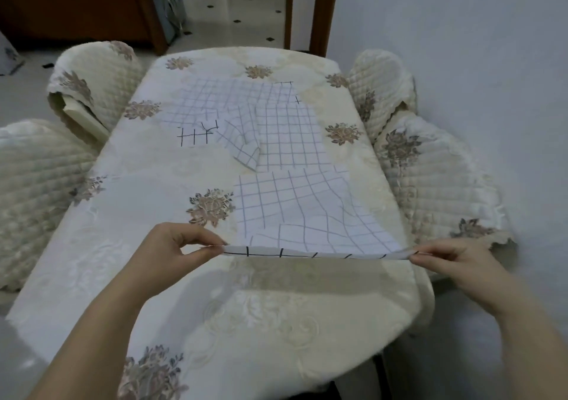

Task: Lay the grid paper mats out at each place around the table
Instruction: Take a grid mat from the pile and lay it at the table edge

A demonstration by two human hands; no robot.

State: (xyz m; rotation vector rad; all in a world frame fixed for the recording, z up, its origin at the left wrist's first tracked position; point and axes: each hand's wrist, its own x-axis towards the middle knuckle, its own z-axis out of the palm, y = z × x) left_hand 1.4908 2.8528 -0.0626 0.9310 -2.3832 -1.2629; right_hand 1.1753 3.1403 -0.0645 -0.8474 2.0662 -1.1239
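Pinching the grid paper mat (307,212) by its near corners at lower centre of the frame, your left grip (172,249) and right grip (451,261) clamp it just above the bench (123,276); other mats (285,135) overlap at upper centre.

A person's left hand (172,246) and right hand (445,260) pinch the near corners of a grid paper mat (307,212), holding its front edge taut above a table (138,276) draped in cream floral cloth. Further grid mats (285,135) lie overlapping in the upper middle of the frame, one with a curled corner. Quilted chair covers (37,184) flank both sides.
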